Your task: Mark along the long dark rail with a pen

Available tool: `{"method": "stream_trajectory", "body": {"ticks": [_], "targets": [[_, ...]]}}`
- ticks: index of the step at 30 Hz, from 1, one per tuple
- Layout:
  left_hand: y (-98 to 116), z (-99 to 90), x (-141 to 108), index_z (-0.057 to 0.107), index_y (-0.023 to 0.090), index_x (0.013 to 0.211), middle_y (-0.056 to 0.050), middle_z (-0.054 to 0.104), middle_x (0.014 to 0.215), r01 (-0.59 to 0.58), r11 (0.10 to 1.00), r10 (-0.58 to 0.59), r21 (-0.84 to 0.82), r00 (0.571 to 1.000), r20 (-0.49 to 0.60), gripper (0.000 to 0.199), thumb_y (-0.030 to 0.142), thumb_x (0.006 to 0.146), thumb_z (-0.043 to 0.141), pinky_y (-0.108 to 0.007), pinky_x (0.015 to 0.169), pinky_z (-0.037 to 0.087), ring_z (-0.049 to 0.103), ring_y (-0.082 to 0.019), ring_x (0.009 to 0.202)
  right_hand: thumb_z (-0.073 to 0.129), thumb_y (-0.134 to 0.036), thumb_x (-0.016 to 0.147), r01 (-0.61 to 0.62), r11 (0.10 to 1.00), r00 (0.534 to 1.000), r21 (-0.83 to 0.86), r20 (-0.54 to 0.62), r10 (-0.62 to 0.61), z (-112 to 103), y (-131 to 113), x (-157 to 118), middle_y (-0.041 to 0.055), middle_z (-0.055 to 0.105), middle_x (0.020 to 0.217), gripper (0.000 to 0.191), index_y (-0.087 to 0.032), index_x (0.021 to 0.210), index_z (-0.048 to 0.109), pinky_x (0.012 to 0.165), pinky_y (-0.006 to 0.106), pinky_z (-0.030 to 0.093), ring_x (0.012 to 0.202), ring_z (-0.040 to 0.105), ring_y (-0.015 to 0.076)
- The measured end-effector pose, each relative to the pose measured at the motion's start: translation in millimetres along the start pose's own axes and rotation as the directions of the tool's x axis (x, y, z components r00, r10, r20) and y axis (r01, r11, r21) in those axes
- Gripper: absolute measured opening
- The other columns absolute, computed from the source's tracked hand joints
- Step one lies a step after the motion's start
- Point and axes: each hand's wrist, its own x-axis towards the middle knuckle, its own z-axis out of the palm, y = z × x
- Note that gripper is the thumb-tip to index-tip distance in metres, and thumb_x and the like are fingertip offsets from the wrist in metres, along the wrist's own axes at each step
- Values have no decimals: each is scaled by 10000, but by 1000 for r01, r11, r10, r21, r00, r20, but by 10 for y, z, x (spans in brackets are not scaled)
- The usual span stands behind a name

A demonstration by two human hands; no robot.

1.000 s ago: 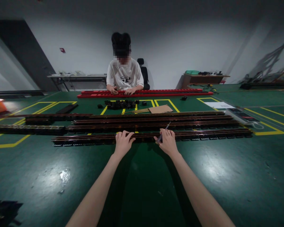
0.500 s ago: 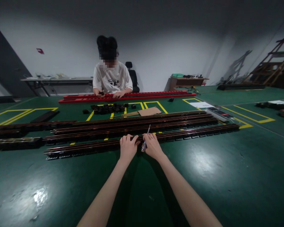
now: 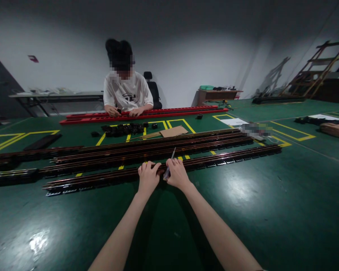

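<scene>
My left hand (image 3: pixel 148 178) is closed over the front edge of the nearest long dark rail (image 3: pixel 96 178), thumb towards the right hand. Close beside it, my right hand (image 3: pixel 177 175) grips a slim screwdriver (image 3: pixel 166 174) with a clear handle. Its thin shaft slants up and away from the rail, while the fingers of this hand rest against the rail. What lies under the fingertips is hidden. Behind the near rail run more dark, copper-edged rails (image 3: pixel 214 140), roughly parallel to it.
Across the green table (image 3: pixel 243 218) a person in a white shirt (image 3: pixel 128 92) handles a long red frame (image 3: pixel 186 110). Between us lie a pile of small black parts (image 3: pixel 124 130) and a piece of cardboard (image 3: pixel 173 131). A plastic-wrapped packet (image 3: pixel 254 130) lies beyond the rails' right end.
The whole view has shifted, so things appear a little further left. Both hands stay at the near rail, with the screwdriver still in the right one.
</scene>
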Motion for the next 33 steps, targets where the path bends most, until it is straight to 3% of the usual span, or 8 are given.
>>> {"method": "stream_trajectory", "body": {"ticks": [8,16,20,24,30,33], "targets": [[93,-89,3,681,256,1107,-100,633,1044,11,999,-11,38,1000,-8,281,259,880,516,-432,887,385,517,-284,994,546,-199,644,-6,998,1000,60,10,5,-42,46,10,87,593,875,268,-182,907,497,818,360,345,848,499,258],[267,53,58,624,194,1198,-107,665,1113,-68,997,68,-34,998,-5,336,255,884,523,-432,880,411,545,-280,981,528,-181,625,-242,969,967,48,-74,245,-73,137,-6,74,633,851,259,-199,874,457,819,387,286,895,519,270],[212,47,63,611,142,1190,-121,672,1138,-115,986,114,-117,993,-18,317,236,901,520,-406,920,435,587,-254,1017,534,-163,605,-246,967,965,71,-77,251,-77,174,-13,69,642,873,274,-211,861,448,856,396,263,933,515,270],[-109,-135,25,641,132,1126,-138,662,1159,-156,983,144,-97,982,-122,326,341,928,489,-406,962,436,571,-261,1123,518,-122,592,-232,969,969,90,-68,238,-65,187,-14,56,638,873,291,-213,860,450,881,392,240,947,516,257],[-1058,-661,-311,665,125,1089,-149,677,1118,137,972,-116,191,986,-117,453,481,909,450,-478,957,392,585,-317,1083,525,-115,581,-159,985,986,67,-34,162,16,31,-41,65,617,891,310,-212,861,432,904,395,243,925,517,259],[-1543,-790,-539,639,166,1155,-145,652,1166,239,932,-228,273,971,-74,452,489,878,486,-553,990,337,553,-341,1125,546,-144,589,-144,981,989,129,-8,146,70,-74,-36,63,603,887,327,-210,888,432,926,400,260,924,525,261]]}}
